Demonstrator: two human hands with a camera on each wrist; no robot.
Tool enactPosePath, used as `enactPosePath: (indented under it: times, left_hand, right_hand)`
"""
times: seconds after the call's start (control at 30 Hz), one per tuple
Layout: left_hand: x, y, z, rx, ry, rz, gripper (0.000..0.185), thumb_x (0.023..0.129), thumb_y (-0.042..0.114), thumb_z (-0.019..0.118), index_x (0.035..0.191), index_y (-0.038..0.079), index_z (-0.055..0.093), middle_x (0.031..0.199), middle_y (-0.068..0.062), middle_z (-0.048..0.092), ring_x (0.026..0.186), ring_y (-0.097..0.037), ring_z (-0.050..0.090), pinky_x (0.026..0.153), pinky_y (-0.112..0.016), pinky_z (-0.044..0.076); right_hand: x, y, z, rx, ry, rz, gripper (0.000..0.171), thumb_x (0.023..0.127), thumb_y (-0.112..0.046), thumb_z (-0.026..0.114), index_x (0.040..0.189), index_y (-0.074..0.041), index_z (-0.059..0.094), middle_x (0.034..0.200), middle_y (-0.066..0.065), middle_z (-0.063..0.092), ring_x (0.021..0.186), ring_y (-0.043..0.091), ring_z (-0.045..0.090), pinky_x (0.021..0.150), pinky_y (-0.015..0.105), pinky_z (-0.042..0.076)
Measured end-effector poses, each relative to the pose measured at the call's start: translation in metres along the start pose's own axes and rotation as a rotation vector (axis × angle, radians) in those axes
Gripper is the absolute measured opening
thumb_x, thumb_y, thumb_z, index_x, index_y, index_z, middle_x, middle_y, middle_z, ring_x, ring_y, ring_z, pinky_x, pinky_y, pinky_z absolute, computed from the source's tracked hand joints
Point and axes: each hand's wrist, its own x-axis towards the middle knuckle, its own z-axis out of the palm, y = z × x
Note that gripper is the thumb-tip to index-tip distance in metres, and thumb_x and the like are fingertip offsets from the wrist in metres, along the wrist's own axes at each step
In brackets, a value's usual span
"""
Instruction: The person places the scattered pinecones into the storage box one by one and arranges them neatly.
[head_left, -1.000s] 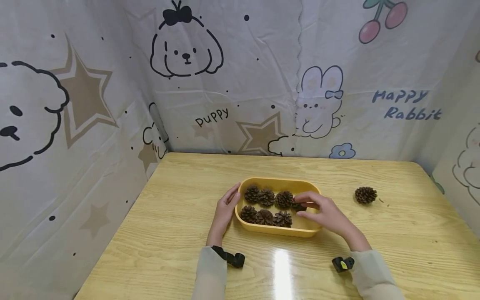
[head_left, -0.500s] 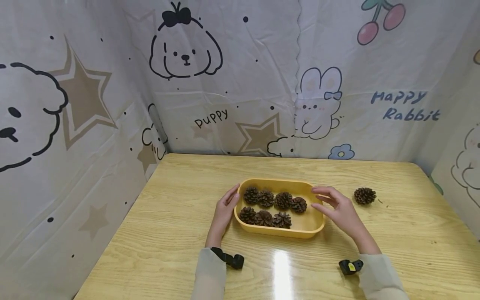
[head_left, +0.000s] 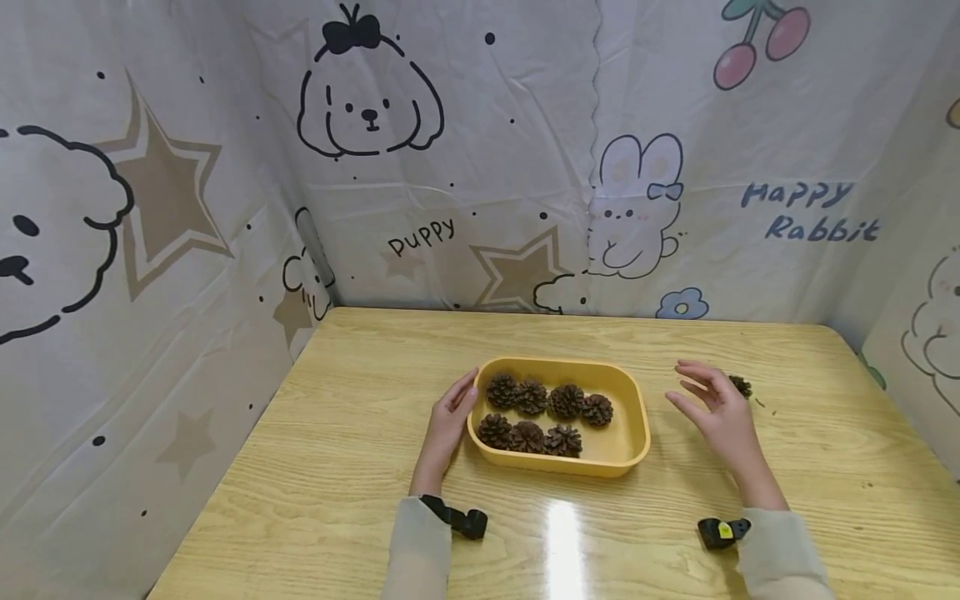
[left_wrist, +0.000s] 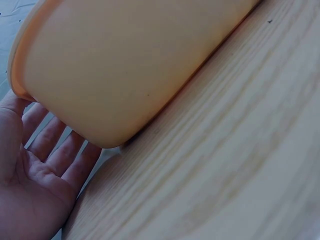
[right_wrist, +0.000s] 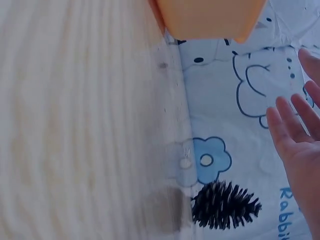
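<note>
A yellow oblong tray (head_left: 611,468) stands on the table with several brown pine cones (head_left: 566,401) in two rows; the right part of its floor is bare. Against the tray's left end rests my left hand (head_left: 447,421), and the left wrist view shows its fingers (left_wrist: 62,146) extended along the end wall, thumb at the rim. My right hand (head_left: 722,421) is over the table right of the tray, fingers relaxed and apart, holding nothing. It partly hides a loose pine cone (head_left: 742,385) in the head view; that cone (right_wrist: 225,206) shows whole in the right wrist view.
The wooden table (head_left: 352,400) runs back to a printed curtain (head_left: 480,167), which also covers the left and right sides. Small dark crumbs (head_left: 759,402) lie beside the loose cone. A bright reflection crosses the table in front of the tray.
My right hand has left the cone at the right end of the tray's back row and moved right, out past the rim towards the loose cone. My left hand stays at the tray.
</note>
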Motion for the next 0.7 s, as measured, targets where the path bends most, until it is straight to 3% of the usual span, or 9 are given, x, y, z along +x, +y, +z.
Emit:
enactPosePath:
  times: [0.27, 0.5, 0.7]
  left_hand:
    - [0.0, -0.001, 0.0, 0.015, -0.003, 0.007, 0.047, 0.102, 0.032, 0.053, 0.147, 0.018, 0.047, 0.153, -0.006, 0.045, 0.143, -0.023, 0.042, 0.118, -0.039, 0.036]
    - [0.0, -0.002, -0.001, 0.009, -0.003, 0.008, 0.047, 0.101, 0.031, 0.053, 0.146, 0.017, 0.048, 0.153, -0.006, 0.045, 0.143, -0.023, 0.042, 0.119, -0.038, 0.036]
    - [0.0, -0.001, -0.001, 0.01, -0.002, 0.005, 0.047, 0.102, 0.031, 0.053, 0.146, 0.018, 0.048, 0.153, -0.006, 0.045, 0.143, -0.023, 0.042, 0.118, -0.039, 0.036]
  right_hand:
    - [0.001, 0.011, -0.013, -0.103, 0.109, 0.089, 0.044, 0.086, -0.004, 0.073, 0.127, 0.003, 0.056, 0.133, -0.012, 0.048, 0.114, -0.015, 0.048, 0.098, 0.0, 0.042]
    - [0.003, 0.019, -0.022, -0.1, 0.213, 0.142, 0.043, 0.082, 0.003, 0.074, 0.123, 0.005, 0.059, 0.131, -0.017, 0.047, 0.118, -0.011, 0.044, 0.101, 0.003, 0.042]
    - [0.002, 0.022, -0.032, -0.098, 0.271, 0.2, 0.041, 0.084, 0.001, 0.073, 0.124, 0.0, 0.06, 0.13, -0.017, 0.048, 0.119, -0.008, 0.043, 0.102, 0.003, 0.04]
